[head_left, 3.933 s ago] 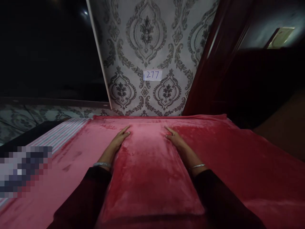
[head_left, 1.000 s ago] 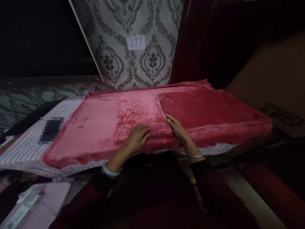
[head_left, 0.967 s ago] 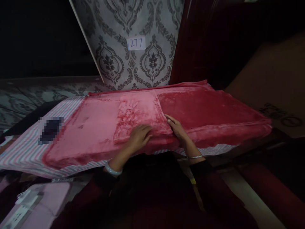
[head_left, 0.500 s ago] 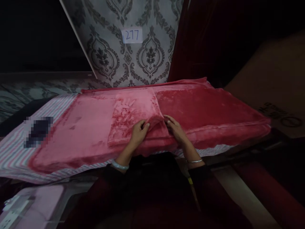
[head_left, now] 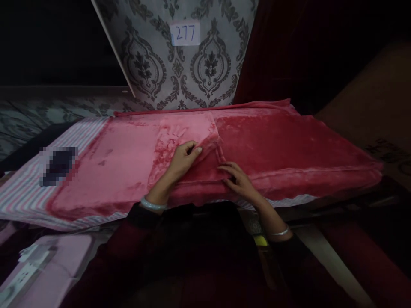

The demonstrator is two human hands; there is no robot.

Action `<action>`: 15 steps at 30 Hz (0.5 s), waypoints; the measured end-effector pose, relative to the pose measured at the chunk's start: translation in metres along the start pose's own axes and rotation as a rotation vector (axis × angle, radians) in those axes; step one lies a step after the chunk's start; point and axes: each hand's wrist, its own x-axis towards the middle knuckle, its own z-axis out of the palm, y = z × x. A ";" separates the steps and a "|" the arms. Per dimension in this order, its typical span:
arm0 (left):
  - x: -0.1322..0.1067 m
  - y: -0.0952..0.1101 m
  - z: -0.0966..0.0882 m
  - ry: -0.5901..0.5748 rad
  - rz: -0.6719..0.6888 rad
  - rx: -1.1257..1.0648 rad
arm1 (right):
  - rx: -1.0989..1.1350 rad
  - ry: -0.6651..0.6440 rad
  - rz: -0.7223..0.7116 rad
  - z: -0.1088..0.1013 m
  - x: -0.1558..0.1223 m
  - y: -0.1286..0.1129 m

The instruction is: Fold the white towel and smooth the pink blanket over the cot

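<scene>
Pink, white and grey-blue stripes cover the cloth [head_left: 25, 188] at the far left, with a blurred-out dark item [head_left: 59, 166] near its edge. Below it, a white power strip [head_left: 22, 278] lies on a pale pink surface [head_left: 69, 252]; above, a dark screen [head_left: 54, 42] fills the corner.

Pink plush blanket [head_left: 118, 158] spreads rightward over the stripes. Near its middle lies the folded plush panel [head_left: 180, 130], mottled light and deep red; whether it is part of the blanket or a separate piece, I cannot tell. It lies directly in front of the person, mostly beyond the left hand and to the left of the right hand.

The left hand [head_left: 184, 158], a pale bangle [head_left: 153, 204] at its wrist, is over the panel's near part, thumb and fingers pinched together on a raised fold. On the patterned wallpaper [head_left: 210, 64] behind is a paper marked 277 [head_left: 185, 32].

The right hand [head_left: 236, 179] is at the panel's near right edge, half open, fingers bent and thumb apart, its fingertips touching the plush without a visible grip. Its wrist wears a thin bangle [head_left: 280, 232].

Farther right, the blanket turns a deeper red, with a dark red upright panel [head_left: 272, 51] behind and a brown cardboard box [head_left: 369, 98] at the edge.
</scene>
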 end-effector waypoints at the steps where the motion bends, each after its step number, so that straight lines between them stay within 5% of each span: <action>1: 0.004 0.003 -0.004 -0.004 0.020 0.017 | 0.007 0.018 0.002 0.000 0.002 0.001; 9: 0.012 0.019 -0.019 -0.008 0.131 0.145 | 0.117 0.105 0.199 0.007 0.019 0.007; 15: -0.006 0.008 -0.001 -0.037 0.162 0.360 | 0.152 0.098 0.197 0.004 0.019 0.006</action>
